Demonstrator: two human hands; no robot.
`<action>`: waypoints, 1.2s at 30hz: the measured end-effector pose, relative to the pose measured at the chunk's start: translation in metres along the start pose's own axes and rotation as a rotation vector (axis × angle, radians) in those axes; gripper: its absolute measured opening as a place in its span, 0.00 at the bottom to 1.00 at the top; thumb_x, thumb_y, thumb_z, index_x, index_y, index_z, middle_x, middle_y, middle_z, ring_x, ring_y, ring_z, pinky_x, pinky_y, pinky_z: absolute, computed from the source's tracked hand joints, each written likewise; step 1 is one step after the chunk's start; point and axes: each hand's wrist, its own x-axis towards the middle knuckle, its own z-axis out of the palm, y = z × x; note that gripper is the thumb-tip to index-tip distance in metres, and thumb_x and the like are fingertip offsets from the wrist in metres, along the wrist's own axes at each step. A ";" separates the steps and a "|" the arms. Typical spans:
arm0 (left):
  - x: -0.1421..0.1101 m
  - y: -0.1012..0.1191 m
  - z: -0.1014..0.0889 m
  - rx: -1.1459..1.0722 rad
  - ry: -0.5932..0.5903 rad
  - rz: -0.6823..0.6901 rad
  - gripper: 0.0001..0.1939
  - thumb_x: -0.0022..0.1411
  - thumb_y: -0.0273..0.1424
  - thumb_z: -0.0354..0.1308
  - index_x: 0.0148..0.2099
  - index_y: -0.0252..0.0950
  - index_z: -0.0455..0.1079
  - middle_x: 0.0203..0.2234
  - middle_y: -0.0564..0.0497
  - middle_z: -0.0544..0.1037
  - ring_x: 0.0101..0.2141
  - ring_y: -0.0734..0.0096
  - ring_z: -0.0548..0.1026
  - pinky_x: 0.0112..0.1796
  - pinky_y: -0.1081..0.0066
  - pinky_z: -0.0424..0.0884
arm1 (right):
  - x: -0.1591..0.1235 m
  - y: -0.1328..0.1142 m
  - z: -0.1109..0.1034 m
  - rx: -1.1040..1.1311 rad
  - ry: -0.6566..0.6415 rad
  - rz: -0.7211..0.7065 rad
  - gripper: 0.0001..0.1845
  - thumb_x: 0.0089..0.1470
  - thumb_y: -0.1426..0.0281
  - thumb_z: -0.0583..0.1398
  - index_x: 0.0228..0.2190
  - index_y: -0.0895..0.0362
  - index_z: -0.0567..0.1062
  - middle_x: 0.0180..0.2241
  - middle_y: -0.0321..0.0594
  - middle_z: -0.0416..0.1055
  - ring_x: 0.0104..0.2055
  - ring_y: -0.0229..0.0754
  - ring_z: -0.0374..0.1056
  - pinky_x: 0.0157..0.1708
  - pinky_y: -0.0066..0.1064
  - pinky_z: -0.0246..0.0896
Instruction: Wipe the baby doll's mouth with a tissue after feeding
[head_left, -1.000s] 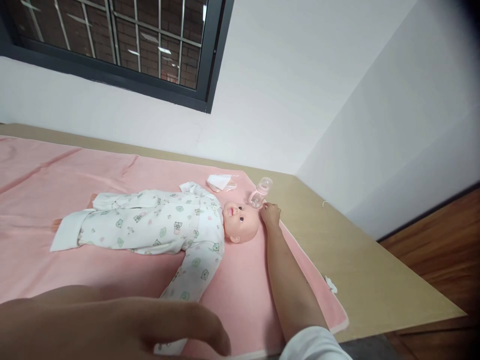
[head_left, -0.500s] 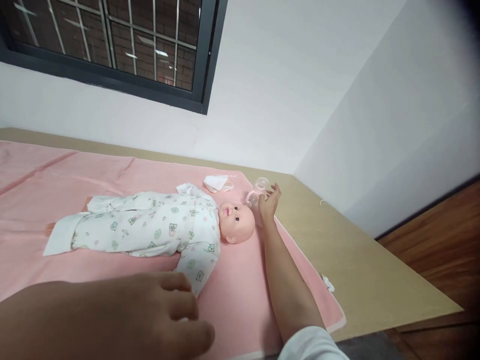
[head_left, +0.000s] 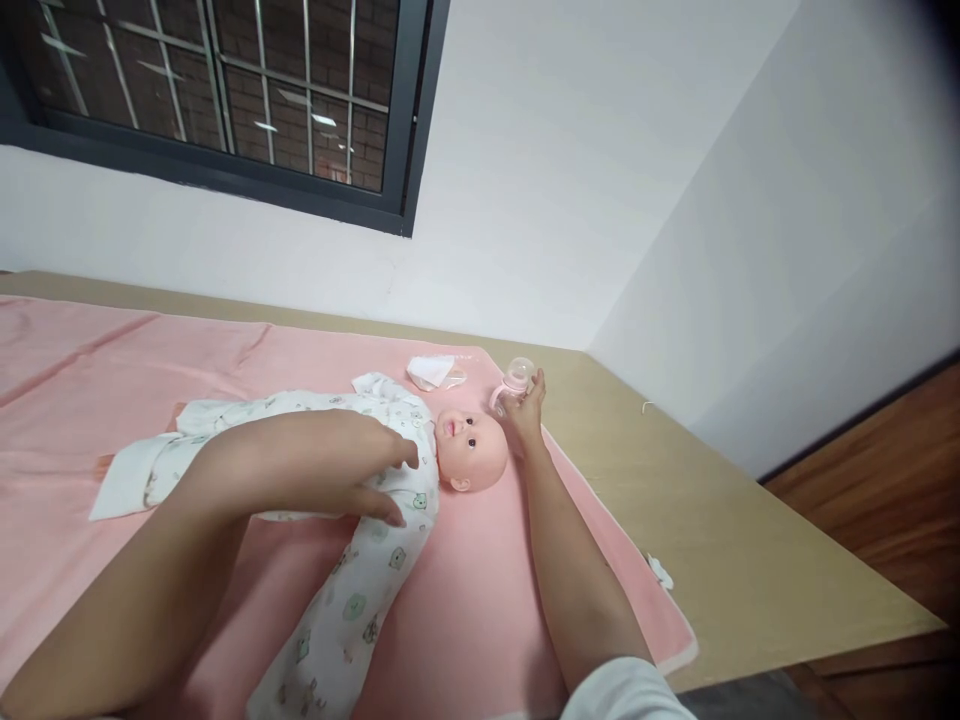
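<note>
A baby doll (head_left: 472, 450) in a white printed sleepsuit (head_left: 360, 590) lies on its back on a pink blanket (head_left: 465, 600), head to the right. My left hand (head_left: 352, 470) hovers over the doll's chest, fingers stretched toward its chin, holding nothing. My right hand (head_left: 523, 408) reaches past the doll's head and closes its fingers round a clear baby bottle (head_left: 513, 381) with pink handles at the blanket's far corner.
A folded white cloth (head_left: 431, 369) lies on the blanket behind the doll's head. The blanket covers a tan table (head_left: 735, 540) set against white walls, below a dark-framed window (head_left: 225, 90). A small white scrap (head_left: 660, 570) sits by the blanket's right edge.
My left hand rose from the near edge to above the doll's chest. My right hand went from beside the doll's head to gripping the bottle.
</note>
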 end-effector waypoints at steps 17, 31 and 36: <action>0.041 -0.033 0.002 -0.304 0.559 0.013 0.25 0.68 0.43 0.50 0.64 0.43 0.57 0.55 0.47 0.72 0.49 0.61 0.73 0.49 0.63 0.71 | 0.006 -0.168 -0.020 0.501 -0.193 -0.225 0.62 0.41 0.51 0.68 0.66 0.38 0.36 0.66 0.45 0.43 0.50 0.43 0.68 0.52 0.41 0.69; 0.039 -0.055 -0.006 -0.706 0.377 0.106 0.40 0.54 0.36 0.67 0.66 0.42 0.57 0.61 0.44 0.66 0.56 0.51 0.70 0.52 0.59 0.71 | -0.073 -0.254 0.006 0.675 -0.609 -0.162 0.64 0.40 0.54 0.72 0.66 0.36 0.38 0.65 0.43 0.47 0.56 0.50 0.67 0.55 0.48 0.68; 0.040 -0.059 -0.007 -0.725 0.418 0.047 0.41 0.47 0.32 0.71 0.63 0.39 0.61 0.57 0.43 0.71 0.52 0.52 0.73 0.49 0.62 0.73 | -0.076 -0.252 0.014 0.709 -0.650 -0.147 0.64 0.41 0.53 0.71 0.66 0.37 0.38 0.66 0.44 0.47 0.59 0.51 0.64 0.58 0.48 0.64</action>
